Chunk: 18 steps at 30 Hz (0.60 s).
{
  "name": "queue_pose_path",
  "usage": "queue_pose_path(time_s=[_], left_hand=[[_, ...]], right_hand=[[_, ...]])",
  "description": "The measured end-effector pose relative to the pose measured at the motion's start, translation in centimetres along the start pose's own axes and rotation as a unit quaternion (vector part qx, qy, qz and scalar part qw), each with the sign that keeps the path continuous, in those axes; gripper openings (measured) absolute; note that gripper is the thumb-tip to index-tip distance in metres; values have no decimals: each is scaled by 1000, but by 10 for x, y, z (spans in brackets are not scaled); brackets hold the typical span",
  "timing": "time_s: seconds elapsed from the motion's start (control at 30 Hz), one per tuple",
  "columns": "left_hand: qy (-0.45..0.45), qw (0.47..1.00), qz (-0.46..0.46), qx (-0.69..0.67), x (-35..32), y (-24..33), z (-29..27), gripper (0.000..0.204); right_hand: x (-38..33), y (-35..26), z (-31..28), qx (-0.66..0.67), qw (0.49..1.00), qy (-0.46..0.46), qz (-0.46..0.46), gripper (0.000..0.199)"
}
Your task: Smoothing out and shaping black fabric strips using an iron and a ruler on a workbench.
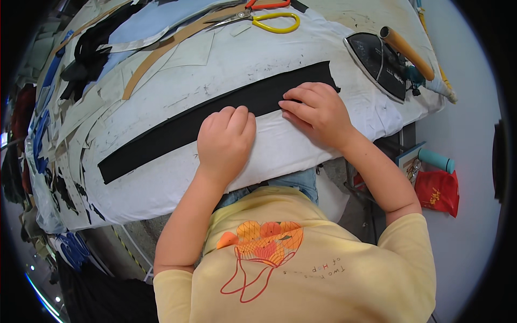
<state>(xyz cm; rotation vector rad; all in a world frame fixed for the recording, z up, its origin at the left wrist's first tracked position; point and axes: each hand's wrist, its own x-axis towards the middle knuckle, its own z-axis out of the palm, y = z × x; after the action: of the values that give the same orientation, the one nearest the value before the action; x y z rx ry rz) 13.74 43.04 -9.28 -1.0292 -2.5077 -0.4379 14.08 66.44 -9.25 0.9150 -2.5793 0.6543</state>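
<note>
A long black fabric strip lies slantwise over the white cloth-covered table, its right end farther from me. It looks folded lengthwise, with a layer edge showing along its far side. My left hand rests on the middle of the strip, fingers curled together against the fabric at its near edge. Toward the right end, my right hand bends its fingers over the near edge, with thumb and fingertips close together on the cloth. What lies under the fingertips is hidden.
An iron with a wooden handle rests at the far right. Scissors with a yellow and a red handle lie at the far edge. Paper patterns, a brown strip and light blue fabric cover the far left.
</note>
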Motion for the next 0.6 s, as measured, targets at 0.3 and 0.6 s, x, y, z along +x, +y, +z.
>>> queue_pose_path(time_s=[0.3, 0.6], left_hand=[[26, 987, -129, -96, 10, -1, 5, 12], [-125, 979, -124, -105, -16, 55, 3, 65]], right_hand=[[7, -3, 9, 22, 996, 22, 81, 15], [9, -5, 14, 31, 995, 49, 85, 10]])
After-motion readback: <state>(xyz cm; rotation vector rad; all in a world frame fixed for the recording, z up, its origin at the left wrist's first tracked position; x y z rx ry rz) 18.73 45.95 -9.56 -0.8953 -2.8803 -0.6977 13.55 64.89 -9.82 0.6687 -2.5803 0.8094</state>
